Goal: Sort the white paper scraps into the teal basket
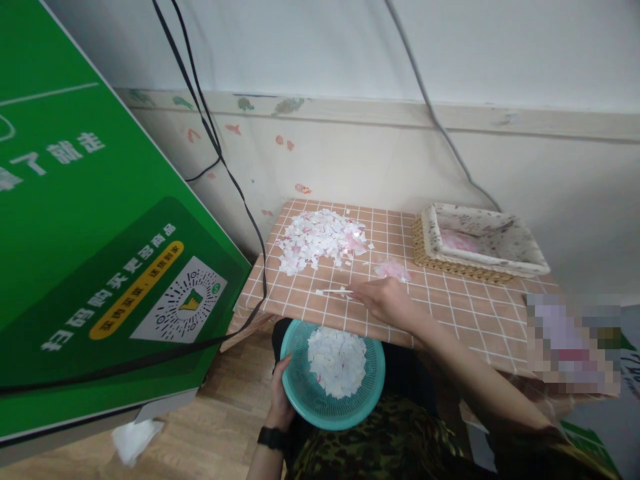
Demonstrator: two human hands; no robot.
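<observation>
My left hand (281,389) is closed on the rim of a turquoise plastic colander (295,393), held below the table's front edge over my lap. Inside it lies a heap of small white paper scraps (337,360). Above the tabletop, my right hand (383,300) pinches a thin pale stick-like tool (337,291) that points left. A small white bit is at the tool's tip; whether it is gripped there I cannot tell. Beyond the tool spreads a large pile of paper scraps (320,240), mostly white with some pink. A small pink clump (393,269) lies just behind my right hand.
The checkered tablecloth (450,307) covers a table against the wall. At its back right stands a lined wicker basket (450,263) with pinkish material inside. A green cabinet (125,220) rises at left, with a black cable (245,193) hanging past the table's left corner.
</observation>
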